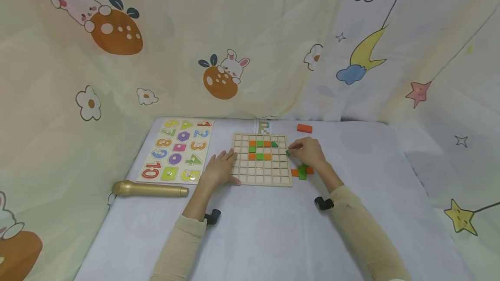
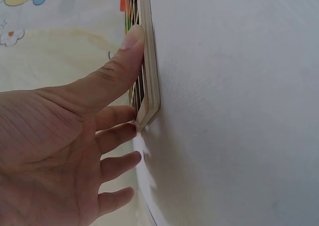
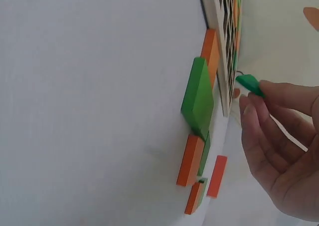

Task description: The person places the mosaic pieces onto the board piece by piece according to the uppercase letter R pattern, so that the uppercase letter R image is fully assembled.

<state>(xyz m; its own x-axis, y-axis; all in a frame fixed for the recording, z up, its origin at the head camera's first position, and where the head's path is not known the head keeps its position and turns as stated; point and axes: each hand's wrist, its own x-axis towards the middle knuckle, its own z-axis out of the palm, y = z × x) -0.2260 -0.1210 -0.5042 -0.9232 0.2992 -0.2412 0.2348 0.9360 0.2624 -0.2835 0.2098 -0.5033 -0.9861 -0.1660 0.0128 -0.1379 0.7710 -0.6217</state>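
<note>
A wooden grid board (image 1: 242, 172) lies on the white table with orange and green square tiles set in its cells, plus a darker green tile (image 1: 274, 144) with a rounded corner. At the board's left side rests my left hand (image 1: 219, 169), fingers spread; in the left wrist view its thumb lies along the board's edge. Just off the board's right edge, my right hand (image 1: 308, 151) pinches a small green tile (image 3: 249, 84) between thumb and fingertips. Below that hand, loose orange and green tiles (image 3: 198, 99) lie against and beside the board, some overlapping.
Left of the board lies a number and shape puzzle (image 1: 182, 125), with a gold toy microphone (image 1: 152, 190) in front of it. A small pattern card (image 1: 264, 126) sits behind the board. An orange block (image 1: 304, 128) is at the back right. Printed cloth walls surround the table.
</note>
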